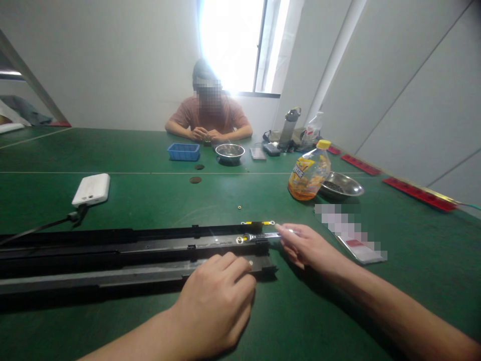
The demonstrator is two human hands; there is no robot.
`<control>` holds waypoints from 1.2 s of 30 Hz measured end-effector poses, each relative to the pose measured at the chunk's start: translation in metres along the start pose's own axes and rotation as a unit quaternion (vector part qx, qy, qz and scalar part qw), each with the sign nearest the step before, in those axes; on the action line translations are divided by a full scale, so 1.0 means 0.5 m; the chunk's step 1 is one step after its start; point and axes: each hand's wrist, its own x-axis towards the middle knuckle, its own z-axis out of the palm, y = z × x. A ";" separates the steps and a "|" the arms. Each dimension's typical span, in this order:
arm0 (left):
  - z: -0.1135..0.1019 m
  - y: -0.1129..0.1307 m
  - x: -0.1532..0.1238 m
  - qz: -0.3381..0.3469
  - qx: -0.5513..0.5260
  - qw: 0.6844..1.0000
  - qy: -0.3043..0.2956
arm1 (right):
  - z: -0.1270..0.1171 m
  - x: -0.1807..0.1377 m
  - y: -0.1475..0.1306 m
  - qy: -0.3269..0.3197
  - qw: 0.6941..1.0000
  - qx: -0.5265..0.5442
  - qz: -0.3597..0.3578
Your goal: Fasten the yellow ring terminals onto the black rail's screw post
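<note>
My right hand (302,243) is closed round the handle of a silver wrench (263,235). The wrench lies nearly level, its far head at a small brass-coloured nut (239,240) in the channel of a long black rail (158,245). Curled fingers of my left hand (221,296) grip the end part of the nearer black rail (124,273); their tips are hidden behind the knuckles. Just beyond the wrench, a short yellow-and-black cable with ring terminals (259,223) rests along the rail's back edge. A small brass-coloured ring (239,207) lies on the table behind it.
On the green table (150,195) stand a white box with a cable (91,189), a blue bin (184,152), a steel bowl (230,152), a yellow-capped bottle (310,173) and another bowl (347,185). A blurred flat packet (361,248) lies right. A person (208,113) sits opposite.
</note>
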 end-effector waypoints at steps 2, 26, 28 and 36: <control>-0.001 0.000 0.000 0.002 -0.004 1.000 -0.001 | -0.018 0.004 -0.005 0.016 1.000 0.014 -0.008; -0.002 -0.007 -0.001 0.001 -0.011 1.000 -0.009 | -0.051 0.107 -0.015 -0.071 0.990 -0.111 -0.058; -0.001 -0.007 -0.001 0.001 -0.010 1.000 -0.009 | -0.048 0.105 -0.010 -0.062 0.991 -0.106 -0.056; 0.002 -0.007 -0.001 0.003 -0.007 1.000 -0.005 | -0.044 0.102 -0.004 -0.069 0.989 -0.118 -0.057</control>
